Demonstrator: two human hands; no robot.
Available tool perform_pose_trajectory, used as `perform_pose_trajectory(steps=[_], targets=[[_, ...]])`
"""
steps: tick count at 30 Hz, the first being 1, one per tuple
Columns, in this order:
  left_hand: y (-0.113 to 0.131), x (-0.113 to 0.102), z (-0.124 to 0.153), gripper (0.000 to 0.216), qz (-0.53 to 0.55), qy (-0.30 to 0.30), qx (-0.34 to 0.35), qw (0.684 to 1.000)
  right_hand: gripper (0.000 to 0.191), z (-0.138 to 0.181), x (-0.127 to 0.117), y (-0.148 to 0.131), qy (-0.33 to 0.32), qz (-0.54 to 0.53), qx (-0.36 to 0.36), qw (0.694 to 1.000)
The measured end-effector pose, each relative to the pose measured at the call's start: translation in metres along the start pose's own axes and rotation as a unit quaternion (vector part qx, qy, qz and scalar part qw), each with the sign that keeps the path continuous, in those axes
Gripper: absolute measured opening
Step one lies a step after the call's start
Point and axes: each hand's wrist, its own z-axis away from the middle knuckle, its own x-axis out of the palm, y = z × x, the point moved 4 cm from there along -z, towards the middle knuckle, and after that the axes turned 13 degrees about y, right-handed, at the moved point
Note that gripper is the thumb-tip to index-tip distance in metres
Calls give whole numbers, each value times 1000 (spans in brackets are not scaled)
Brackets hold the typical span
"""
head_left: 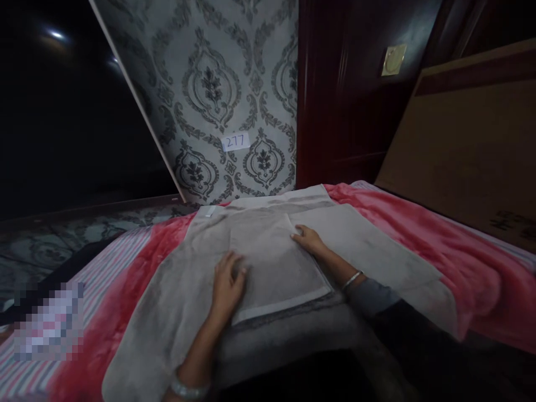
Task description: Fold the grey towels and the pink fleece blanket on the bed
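A grey cloth like a blanket [171, 296] lies spread in front of me, with a folded rectangular panel [272, 268] in its middle that has a pale hemmed edge. My left hand [228, 282] rests on the left side of this panel, fingers bent and apart, slightly blurred. At the panel's upper right edge is my right hand [310, 240], its thumb and forefinger pointing left with a small gap between them. No cloth shows pinched in either hand. A small white label [206, 211] is at the cloth's far left corner.
Under the grey cloth lies a red plush blanket [422, 229] over a striped sheet [113, 262]. A large cardboard box [473, 139] stands at right, a dark screen-like panel [75, 123] at left. Behind are patterned wallpaper [213, 61] and a paper marked 277 [235, 141].
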Motion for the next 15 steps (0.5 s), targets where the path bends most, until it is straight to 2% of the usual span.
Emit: perform_pose_trajectory(steps=[1, 3, 5, 7, 10, 15], targets=[[-14, -1, -7, 39, 20, 8, -44, 999, 52, -1, 1, -2, 3, 2, -5, 1000], [-35, 4, -15, 44, 62, -13, -111, 992, 58, -2, 0, -5, 7, 3, -20, 1000], [-45, 13, -20, 46, 90, -43, -130, 986, 59, -2, -6, -5, 15, 7, -33, 999], [-47, 21, -22, 49, 96, -55, -113, 987, 60, -1, -13, -2, 25, 18, -40, 999], [-46, 27, -21, 57, 87, -31, -97, 991, 60, 2, -20, 9, 26, 40, -37, 998], [-45, 28, -12, 64, 124, -22, -160, 979, 53, 10, -23, 24, 12, 73, -16, 997]])
